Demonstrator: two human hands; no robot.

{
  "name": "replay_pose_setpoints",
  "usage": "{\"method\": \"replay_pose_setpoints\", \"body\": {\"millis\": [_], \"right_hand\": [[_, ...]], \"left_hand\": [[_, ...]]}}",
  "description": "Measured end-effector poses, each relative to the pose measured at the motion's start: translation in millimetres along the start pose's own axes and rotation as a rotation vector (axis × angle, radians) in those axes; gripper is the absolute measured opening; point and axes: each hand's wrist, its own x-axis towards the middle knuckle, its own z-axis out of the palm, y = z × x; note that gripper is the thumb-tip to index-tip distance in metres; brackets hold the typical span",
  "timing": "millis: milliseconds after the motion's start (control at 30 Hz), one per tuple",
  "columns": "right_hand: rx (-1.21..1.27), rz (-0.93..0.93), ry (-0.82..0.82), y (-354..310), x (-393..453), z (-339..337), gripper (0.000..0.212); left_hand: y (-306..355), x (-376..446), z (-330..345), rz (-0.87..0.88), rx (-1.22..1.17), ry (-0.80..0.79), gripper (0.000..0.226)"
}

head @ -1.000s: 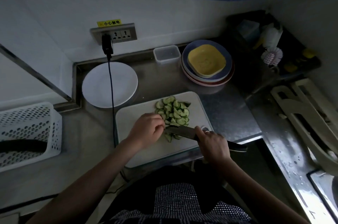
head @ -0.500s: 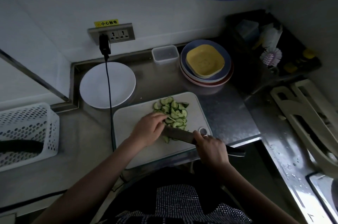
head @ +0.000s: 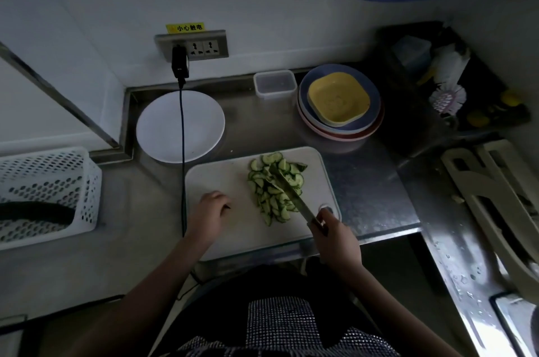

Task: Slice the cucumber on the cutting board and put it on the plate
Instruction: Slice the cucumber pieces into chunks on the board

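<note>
At the far left we see a white perforated basket (head: 49,196) on the steel tabletop (head: 364,181), with a long dark object lying inside it that we cannot identify. To its right, against the back rim, sits the white plate (head: 180,126), bare of food. A black cable (head: 183,158) runs down from a plug in the wall socket (head: 192,45), crosses the plate's right half and passes the left edge of the white cutting board (head: 221,178), which lies just in front of the plate.

The left hand (head: 210,212) rests on the board's left part, knuckles up and fingers curled under; we see nothing in its grip, and it is apart from the cucumber. The cucumber slices (head: 275,187), mostly half-moons, lie in a loose heap on the right half of the board, none on the plate. The knife (head: 288,190) slants across that heap, tip toward the back, blade lying over the slices. The right hand (head: 335,237) has its grip clamped around the knife handle at the board's near right corner.

Behind the board stands a clear lidded container (head: 275,84), and beside it a stack of round plates with a yellow square dish (head: 339,98) on top. Farther right, a dark tray (head: 455,79) holds cleaning things, among them a pale brush (head: 447,98).
</note>
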Motion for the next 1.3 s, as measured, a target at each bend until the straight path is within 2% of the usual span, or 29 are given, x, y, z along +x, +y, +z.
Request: {"method": "replay_pose_setpoints", "body": {"millis": [167,267,333,400,467,533,567,633,733,800,867,933,1000,1033,1100,1167,1233,1300], "right_hand": [[0.057,0.036,-0.015,0,-4,-1,0.016],[0.173,0.059,-0.038,-3,-4,-2,0.017],[0.161,0.039,-0.010,-6,-5,-3,0.017],[-0.072,-0.022,0.081,-7,-5,-4,0.016],[-0.292,-0.104,0.221,-9,-4,-8,0.009],[-0.391,-0.243,0.327,-8,-1,-9,0.026],[-0.418,-0.293,0.369,-5,1,-10,0.037],[-0.441,-0.375,0.423,-1,6,-10,0.050],[-0.494,-0.410,0.438,1,9,-12,0.044],[-0.468,-0.346,0.364,0,10,-15,0.031],[-0.309,-0.145,0.246,-2,12,-16,0.016],[0.217,0.065,0.057,-5,14,-17,0.019],[0.792,0.213,-0.086,-14,12,-21,0.017],[0.946,0.262,-0.137,-18,10,-24,0.014],[1.043,0.314,-0.235,-23,8,-31,0.009],[1.003,0.311,-0.308,-24,9,-33,0.009],[0.974,0.326,-0.307,-22,10,-32,0.009],[0.969,0.359,-0.226,-19,13,-29,0.011]], "left_hand": [[41,16,0,-0.201,-0.353,0.096,0.017],[63,23,1,-0.209,-0.347,0.106,0.029],[79,22,-8,-0.188,-0.368,0.229,0.025],[96,18,-19,-0.024,-0.303,0.413,0.023],[106,16,-28,0.251,-0.182,0.467,0.027],[105,16,-32,0.489,-0.067,0.392,0.026],[102,15,-32,0.553,-0.022,0.343,0.027],[95,13,-31,0.572,0.060,0.226,0.031],[91,15,-30,0.550,0.132,0.045,0.039],[93,18,-29,0.530,0.159,0.031,0.042],[91,18,-29,0.474,0.159,0.116,0.047],[88,13,-27,0.500,0.177,0.184,0.052],[86,8,-21,0.643,0.228,0.121,0.054],[87,6,-18,0.699,0.245,0.059,0.055],[92,6,-10,0.719,0.286,-0.039,0.060],[95,7,-2,0.675,0.353,-0.079,0.062],[91,8,1,0.612,0.381,-0.089,0.057],[77,9,1,0.560,0.390,-0.089,0.048]]}}
